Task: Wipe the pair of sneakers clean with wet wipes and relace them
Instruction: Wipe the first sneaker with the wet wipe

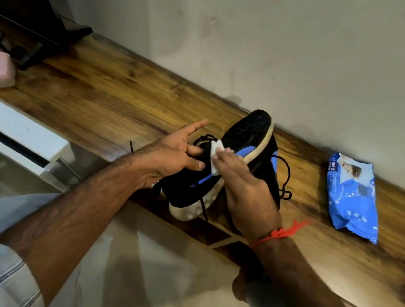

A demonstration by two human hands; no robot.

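Nearest me, the right hand [247, 193] presses a folded wet wipe [215, 155] against the side of a black and blue sneaker [236, 142], its fingers curled over the wipe. The left hand [172, 159] steadies the shoe from the other side, fingers mostly straight and spread against the upper. Held up over the worktop [105, 98], the sneaker looks light, with a soft mesh upper; the firmer pale sole edge seems the surest hold. Loose laces [285, 175] dangle behind. Farther right lies the wipes pack [352, 198].
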